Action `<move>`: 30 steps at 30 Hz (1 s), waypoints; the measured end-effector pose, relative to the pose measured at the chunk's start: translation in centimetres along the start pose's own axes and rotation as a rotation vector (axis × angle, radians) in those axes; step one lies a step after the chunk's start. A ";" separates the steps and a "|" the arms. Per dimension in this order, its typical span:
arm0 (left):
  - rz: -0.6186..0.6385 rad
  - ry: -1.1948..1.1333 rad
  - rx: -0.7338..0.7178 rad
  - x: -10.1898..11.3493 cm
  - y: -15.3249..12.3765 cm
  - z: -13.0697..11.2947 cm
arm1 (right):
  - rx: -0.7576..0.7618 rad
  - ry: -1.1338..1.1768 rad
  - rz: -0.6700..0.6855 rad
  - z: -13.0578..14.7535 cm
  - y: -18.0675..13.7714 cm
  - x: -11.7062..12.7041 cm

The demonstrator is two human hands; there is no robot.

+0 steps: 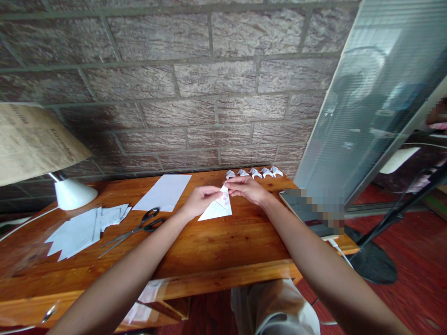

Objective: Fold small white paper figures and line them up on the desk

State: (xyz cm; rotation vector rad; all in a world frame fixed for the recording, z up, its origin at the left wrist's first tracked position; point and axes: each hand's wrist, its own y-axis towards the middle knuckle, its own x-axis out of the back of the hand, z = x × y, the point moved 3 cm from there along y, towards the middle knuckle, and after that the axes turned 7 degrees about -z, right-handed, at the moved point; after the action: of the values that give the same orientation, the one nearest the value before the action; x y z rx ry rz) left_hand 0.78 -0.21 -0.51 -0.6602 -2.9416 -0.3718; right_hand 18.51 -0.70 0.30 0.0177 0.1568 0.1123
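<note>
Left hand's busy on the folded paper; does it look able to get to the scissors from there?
Probably yes. The scissors lie flat on the table just left of the left hand, with bare wood between. The hand pinches the folded paper together with the right hand, so it must let go first.

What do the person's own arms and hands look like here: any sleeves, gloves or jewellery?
Both forearms are bare, with no sleeves or gloves in view. The left hand wears a thin ring on one finger. The right hand shows no ring, watch or band.
</note>
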 end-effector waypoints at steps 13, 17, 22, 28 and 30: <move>-0.136 0.011 0.000 0.0 -0.1 -0.8 | 0.169 -0.010 -0.185 0.9 0.0 0.3; -0.096 -0.067 -0.010 0.1 0.0 -0.5 | 0.168 0.022 -0.221 1.2 0.0 0.3; -0.185 0.030 -0.054 1.2 0.5 0.2 | 0.166 0.030 -0.203 1.7 -0.3 0.0; -0.310 0.098 -0.264 2.6 0.8 -0.5 | 0.227 -0.058 -0.152 1.4 -0.5 -0.3; -0.273 0.060 -0.224 2.5 0.8 -0.5 | 0.259 -0.065 -0.145 1.2 -0.3 -0.2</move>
State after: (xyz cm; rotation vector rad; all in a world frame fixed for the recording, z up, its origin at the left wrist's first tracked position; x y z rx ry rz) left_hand -1.09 1.37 0.54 -0.2586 -2.9614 -0.7409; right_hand 18.56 -1.07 1.55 0.2671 0.1066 -0.0543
